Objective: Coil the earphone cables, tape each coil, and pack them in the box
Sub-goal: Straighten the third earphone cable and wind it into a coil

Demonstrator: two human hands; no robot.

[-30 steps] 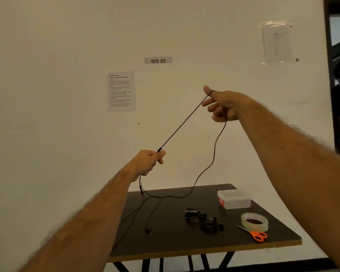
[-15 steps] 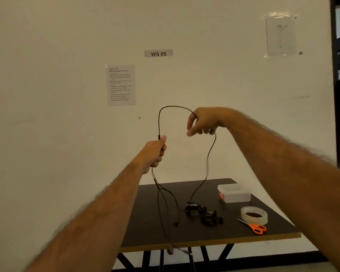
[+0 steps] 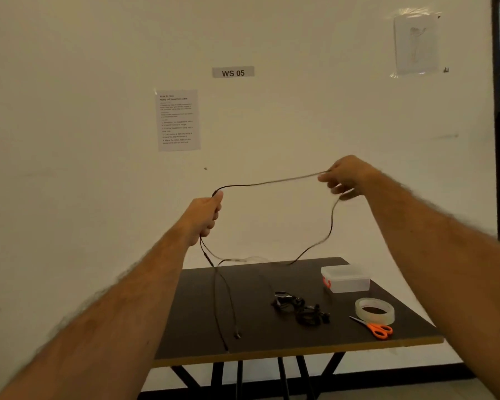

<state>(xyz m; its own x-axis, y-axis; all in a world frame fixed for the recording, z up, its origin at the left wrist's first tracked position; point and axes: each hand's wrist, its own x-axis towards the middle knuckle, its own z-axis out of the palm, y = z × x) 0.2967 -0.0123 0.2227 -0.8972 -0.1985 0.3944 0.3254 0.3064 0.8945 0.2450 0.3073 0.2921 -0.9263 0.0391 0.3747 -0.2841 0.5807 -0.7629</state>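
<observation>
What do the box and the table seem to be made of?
The box looks like translucent, frosted plastic: milky walls and lid, with a red latch. The table seems a dark matte board with a pale raw edge, likely laminated wood, on black legs, probably metal.

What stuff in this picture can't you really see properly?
- Head view: the paper notice on the wall has print too small to read.
- The right hand and the earphone cable near it are smeared by motion, so its fingers are unclear.
- The box has cloudy walls; its contents can't be seen.
- The coiled earphones on the table are a dark tangle; any tape is too small to tell.
</observation>
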